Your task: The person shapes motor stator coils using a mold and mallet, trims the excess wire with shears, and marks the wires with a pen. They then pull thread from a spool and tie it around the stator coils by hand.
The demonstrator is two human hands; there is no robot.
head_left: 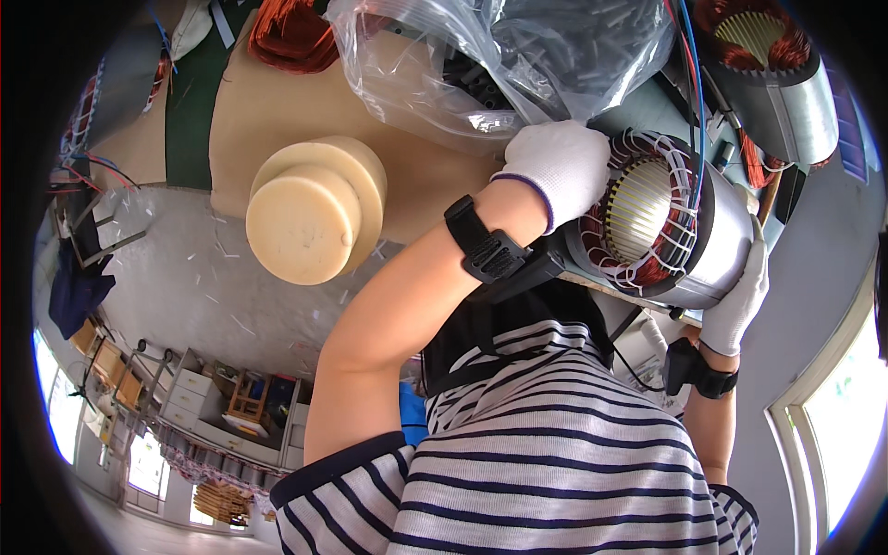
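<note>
A motor stator (717, 254), a silver metal cylinder, lies on its side in front of me, its copper winding laced with white cord facing left. My left hand (561, 165), in a white glove, is at the upper left of the winding; its fingertips are partly hidden against the stator's end. My right hand (740, 301), also gloved, lies along the outer right side of the cylinder with its fingers pressed to the metal. Between them the two hands hold the stator. Blue and red lead wires (694, 83) run up past it.
A clear plastic bag (573, 55) of dark small parts sits beyond my left hand. A stepped cream-coloured block (305, 222) stands to the left on the tan work surface (268, 102). Another stator (786, 102) is at the far right, and orange-red coils (291, 37) lie at the back.
</note>
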